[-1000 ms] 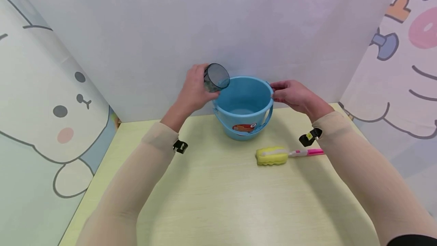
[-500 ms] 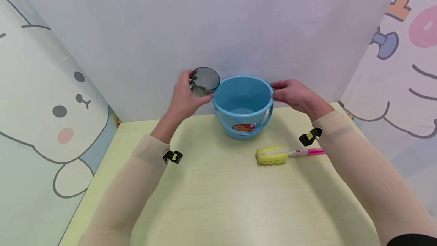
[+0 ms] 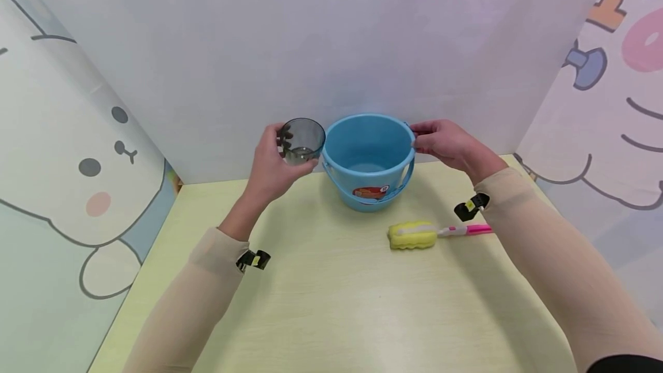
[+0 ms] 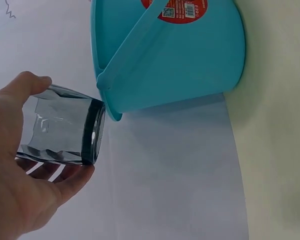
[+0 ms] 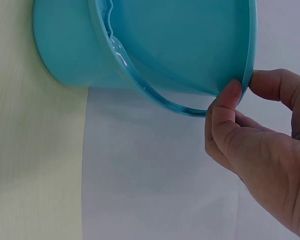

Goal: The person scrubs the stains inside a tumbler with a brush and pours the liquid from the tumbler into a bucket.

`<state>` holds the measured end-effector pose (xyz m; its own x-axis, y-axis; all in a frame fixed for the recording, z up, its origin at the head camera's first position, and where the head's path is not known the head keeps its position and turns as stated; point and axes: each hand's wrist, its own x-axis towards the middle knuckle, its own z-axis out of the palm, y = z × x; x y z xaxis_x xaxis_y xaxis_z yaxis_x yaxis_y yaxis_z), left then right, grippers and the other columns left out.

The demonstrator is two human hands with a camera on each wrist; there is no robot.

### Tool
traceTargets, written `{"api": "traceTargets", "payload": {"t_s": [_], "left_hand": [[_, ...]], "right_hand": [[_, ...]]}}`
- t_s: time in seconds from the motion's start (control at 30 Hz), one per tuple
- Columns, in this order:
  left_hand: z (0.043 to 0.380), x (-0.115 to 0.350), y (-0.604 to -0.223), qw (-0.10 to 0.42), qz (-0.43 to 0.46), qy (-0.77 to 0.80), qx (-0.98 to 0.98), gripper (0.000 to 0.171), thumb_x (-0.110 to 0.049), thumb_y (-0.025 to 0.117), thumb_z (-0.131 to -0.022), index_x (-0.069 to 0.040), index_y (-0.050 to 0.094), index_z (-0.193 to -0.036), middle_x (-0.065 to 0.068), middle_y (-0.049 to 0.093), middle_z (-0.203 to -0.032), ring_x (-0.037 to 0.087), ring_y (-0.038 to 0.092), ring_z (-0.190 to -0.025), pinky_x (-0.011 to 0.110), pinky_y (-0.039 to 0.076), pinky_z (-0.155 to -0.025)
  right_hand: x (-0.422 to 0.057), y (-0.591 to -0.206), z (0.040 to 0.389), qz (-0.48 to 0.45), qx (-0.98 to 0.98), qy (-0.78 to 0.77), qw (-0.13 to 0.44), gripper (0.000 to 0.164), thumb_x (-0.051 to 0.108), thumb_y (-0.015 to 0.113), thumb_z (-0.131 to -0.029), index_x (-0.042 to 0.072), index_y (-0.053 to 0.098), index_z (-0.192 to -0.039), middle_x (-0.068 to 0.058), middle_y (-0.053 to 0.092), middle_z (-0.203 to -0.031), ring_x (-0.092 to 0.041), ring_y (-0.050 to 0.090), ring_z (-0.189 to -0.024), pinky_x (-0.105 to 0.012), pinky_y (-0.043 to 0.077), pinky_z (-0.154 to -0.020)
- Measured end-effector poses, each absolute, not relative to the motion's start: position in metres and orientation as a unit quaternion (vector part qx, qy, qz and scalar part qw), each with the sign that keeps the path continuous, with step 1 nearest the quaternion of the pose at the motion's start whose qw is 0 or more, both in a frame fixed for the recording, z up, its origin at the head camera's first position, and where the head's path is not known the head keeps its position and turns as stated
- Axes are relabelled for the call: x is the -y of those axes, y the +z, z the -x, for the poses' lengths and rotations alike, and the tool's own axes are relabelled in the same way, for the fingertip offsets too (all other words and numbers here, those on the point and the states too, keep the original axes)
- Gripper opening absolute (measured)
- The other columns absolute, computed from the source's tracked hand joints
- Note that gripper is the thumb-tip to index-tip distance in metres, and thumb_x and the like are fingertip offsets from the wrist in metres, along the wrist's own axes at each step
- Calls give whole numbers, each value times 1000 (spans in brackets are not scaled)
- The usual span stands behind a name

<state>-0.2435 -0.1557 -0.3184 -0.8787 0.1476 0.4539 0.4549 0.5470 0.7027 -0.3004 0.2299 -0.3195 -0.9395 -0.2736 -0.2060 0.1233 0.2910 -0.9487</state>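
In the head view, my left hand [image 3: 269, 168] grips a smoky grey glass tumbler [image 3: 303, 141], held upright in the air just left of the blue bucket [image 3: 362, 189]. The left wrist view shows thumb and fingers wrapped round the sides of the glass [image 4: 60, 127], its thick base close to the bucket rim. My right hand [image 3: 448, 145] pinches the bucket's right rim; in the right wrist view the fingertips [image 5: 230, 92] are at the rim beside the handle joint. The bucket's handle [image 5: 157, 96] hangs down along its front. Inside, the visible part of the bucket holds nothing.
A yellow sponge brush [image 3: 412, 235] with a pink and white handle lies in front of the bucket to the right. Behind the pale yellow table [image 3: 331, 304] rises a white backdrop [image 3: 331, 33]. Cartoon-printed panels stand at both sides.
My left hand has brought the glass leftward from over the bucket's edge, lowered it and turned it from tilted to upright. The right hand stays on the rim.
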Motion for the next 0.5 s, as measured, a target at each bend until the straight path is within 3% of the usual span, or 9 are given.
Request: {"api": "traceTargets", "payload": {"t_s": [0.5], "left_hand": [[206,154,-345,135,171,-473,853,89,-21,95,-80,-1,41,-149,15,53,-142,31,56,-124,54,56,-99]], "right_hand": [[-232,-318,299,47,-790,-589,165,55,6,58,-109,-3,39,-160,-23,47,-154,-42,50,-136,-43,50,-112]]}}
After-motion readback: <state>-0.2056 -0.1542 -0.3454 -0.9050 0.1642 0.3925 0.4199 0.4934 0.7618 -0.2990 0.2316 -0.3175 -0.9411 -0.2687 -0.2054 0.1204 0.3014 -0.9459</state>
